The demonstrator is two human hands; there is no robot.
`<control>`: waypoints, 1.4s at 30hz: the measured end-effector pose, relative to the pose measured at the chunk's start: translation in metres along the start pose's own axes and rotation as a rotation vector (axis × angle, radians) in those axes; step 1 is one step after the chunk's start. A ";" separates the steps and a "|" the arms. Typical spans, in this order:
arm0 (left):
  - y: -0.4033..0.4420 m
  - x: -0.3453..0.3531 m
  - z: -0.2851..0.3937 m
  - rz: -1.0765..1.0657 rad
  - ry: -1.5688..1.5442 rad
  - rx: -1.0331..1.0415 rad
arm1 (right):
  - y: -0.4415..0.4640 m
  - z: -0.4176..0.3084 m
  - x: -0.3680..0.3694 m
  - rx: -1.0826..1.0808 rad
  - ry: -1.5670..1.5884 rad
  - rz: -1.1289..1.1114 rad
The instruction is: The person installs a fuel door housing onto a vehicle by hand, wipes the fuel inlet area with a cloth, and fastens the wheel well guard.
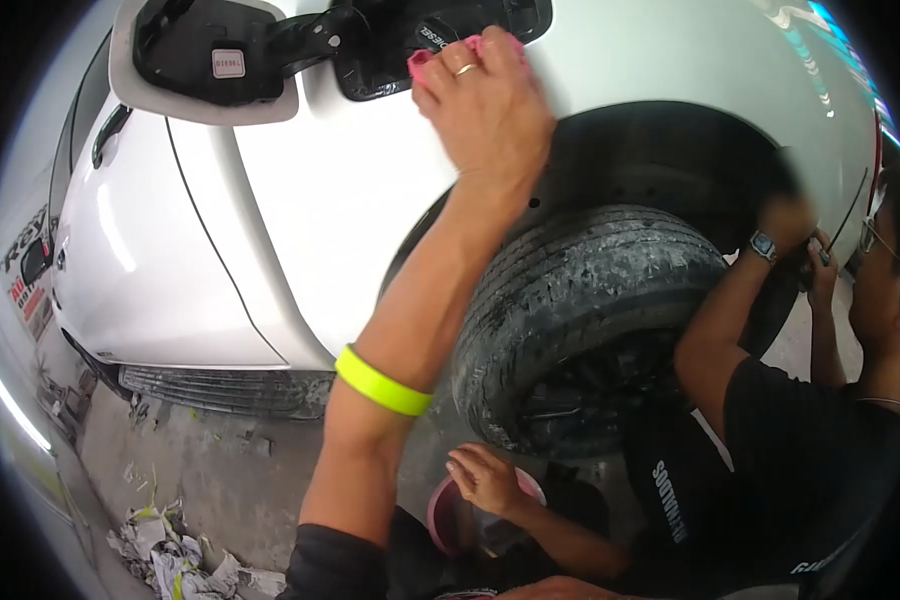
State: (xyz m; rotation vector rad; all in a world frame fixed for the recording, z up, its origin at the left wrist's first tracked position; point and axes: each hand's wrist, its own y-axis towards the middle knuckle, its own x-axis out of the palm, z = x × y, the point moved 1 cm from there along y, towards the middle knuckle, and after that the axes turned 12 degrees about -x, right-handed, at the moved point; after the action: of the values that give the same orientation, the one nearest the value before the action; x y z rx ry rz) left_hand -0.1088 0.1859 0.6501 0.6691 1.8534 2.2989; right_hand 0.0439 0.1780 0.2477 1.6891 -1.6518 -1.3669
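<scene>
My left hand [492, 112] is closed on a pink cloth [502, 42], with a ring on one finger and a yellow band around the forearm. It presses the cloth at the right part of the black fuel filler recess [370, 83]. Beside the fingers is a black filler cap [435, 33] marked DIESEL. To the left stands the open fuel flap [210, 60], its inside black with a white DIESEL label [228, 64]. The recess is in the side panel [330, 180] of a white car. My right hand does not show.
Below the wheel arch is a dusty tyre [595, 290]. A hand [488, 482], seemingly a co-worker's, hovers over a pink bucket [440, 520]. On the right, people in black shirts [770, 470] work by the bumper, one wearing a watch [763, 246]. Crumpled paper [170, 550] litters the floor.
</scene>
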 end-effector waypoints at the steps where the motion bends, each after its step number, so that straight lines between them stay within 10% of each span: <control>1: -0.001 0.002 0.010 -0.012 -0.024 -0.070 | -0.001 -0.005 0.002 -0.033 -0.020 -0.048; 11: 0.004 -0.034 -0.066 -0.113 -0.151 0.357 | -0.084 0.001 0.037 0.243 -0.012 -0.417; 21: -0.084 -0.126 -0.211 -0.220 0.199 0.131 | -0.154 0.069 0.028 0.378 -0.370 -0.806; 29: -0.396 -0.309 -0.161 -1.039 0.043 -0.781 | -0.184 0.082 0.018 0.592 -0.409 -0.866; 37: -0.535 -0.406 -0.159 -1.894 0.229 -0.293 | -0.198 0.100 0.008 0.429 -0.468 -1.121; 42: -0.539 -0.383 -0.203 -2.198 -0.228 -0.110 | -0.199 0.103 0.009 0.338 -0.543 -1.008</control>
State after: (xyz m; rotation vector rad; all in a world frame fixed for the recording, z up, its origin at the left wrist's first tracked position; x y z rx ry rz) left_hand 0.0538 -0.0012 0.0042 -0.8181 0.9360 0.6432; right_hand 0.0588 0.2469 0.0347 2.7386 -1.3213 -2.2367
